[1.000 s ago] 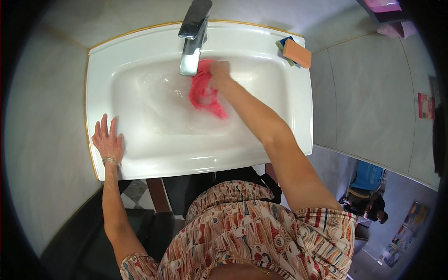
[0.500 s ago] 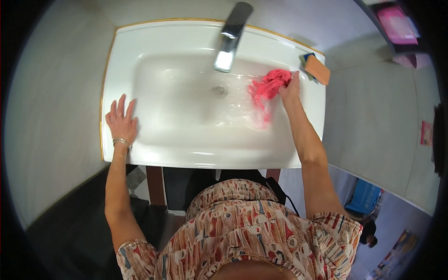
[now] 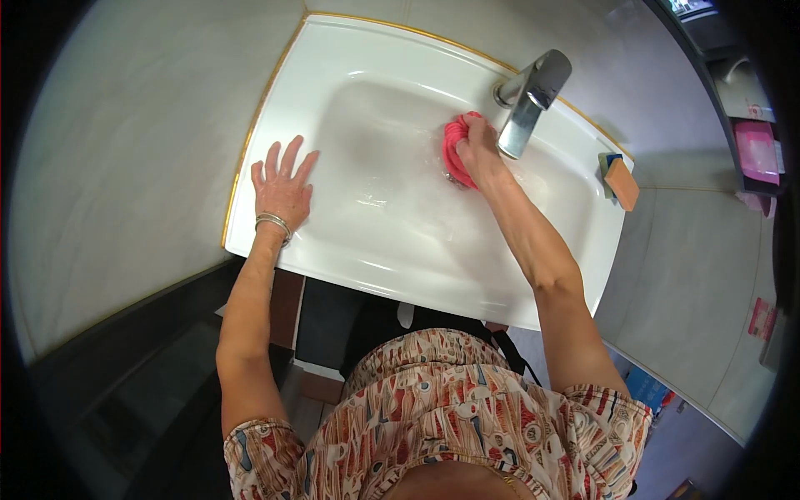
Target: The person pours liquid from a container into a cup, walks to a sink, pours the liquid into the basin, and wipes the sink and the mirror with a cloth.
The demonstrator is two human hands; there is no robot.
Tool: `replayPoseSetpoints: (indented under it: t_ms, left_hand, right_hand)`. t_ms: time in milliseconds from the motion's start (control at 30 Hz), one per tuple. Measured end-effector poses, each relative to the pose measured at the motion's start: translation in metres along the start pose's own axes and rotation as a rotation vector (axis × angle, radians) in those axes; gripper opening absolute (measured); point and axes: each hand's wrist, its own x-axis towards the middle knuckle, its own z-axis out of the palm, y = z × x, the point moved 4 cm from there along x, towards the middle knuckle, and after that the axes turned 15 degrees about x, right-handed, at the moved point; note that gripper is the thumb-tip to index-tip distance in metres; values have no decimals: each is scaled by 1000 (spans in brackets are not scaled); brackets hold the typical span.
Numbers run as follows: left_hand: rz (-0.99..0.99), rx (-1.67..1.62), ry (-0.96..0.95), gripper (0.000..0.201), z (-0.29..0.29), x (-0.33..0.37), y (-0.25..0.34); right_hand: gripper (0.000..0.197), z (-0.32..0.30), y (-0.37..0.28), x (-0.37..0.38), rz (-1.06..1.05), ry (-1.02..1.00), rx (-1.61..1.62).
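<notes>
My right hand [image 3: 479, 150] is closed round a wet, bunched pink cloth [image 3: 455, 143] and presses it to the floor of the white sink basin [image 3: 375, 267], close to the drain. Part of the cloth is hidden under the fingers. Just right of that hand, the chrome faucet [image 3: 533, 96] reaches out over the basin. Resting on the sink's left rim is my left hand [image 3: 282, 187], fingers spread and holding nothing, with bangles at the wrist. A wet sheen covers the basin floor.
On the right rim of the sink lie an orange sponge [image 3: 622, 184] and a blue-green sponge [image 3: 608, 167] behind it. Grey walls close in the back and left sides. A dark shelf at the far right holds a pink container [image 3: 757, 150].
My right hand has carried the pink cloth left from the basin's right side to near the drain. The view has turned, and my left hand remains on the left rim.
</notes>
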Motion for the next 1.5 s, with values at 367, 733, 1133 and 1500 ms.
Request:
replayPoseSetpoints:
  t_ms: [367, 733, 1133, 1500]
  left_hand:
    - [-29, 45, -41, 56, -25, -13, 12]
    - [-40, 63, -20, 58, -29, -16, 9]
    - [-32, 6, 140, 70, -37, -19, 14]
    - [-41, -7, 163, 57, -7, -5, 8]
  right_hand:
    - [18, 165, 2, 37, 471, -63, 691]
    - [53, 199, -109, -85, -364, -631, -936]
    - [60, 181, -88, -61, -201, -317, -27]
    - [42, 187, -67, -117, -241, -307, 86]
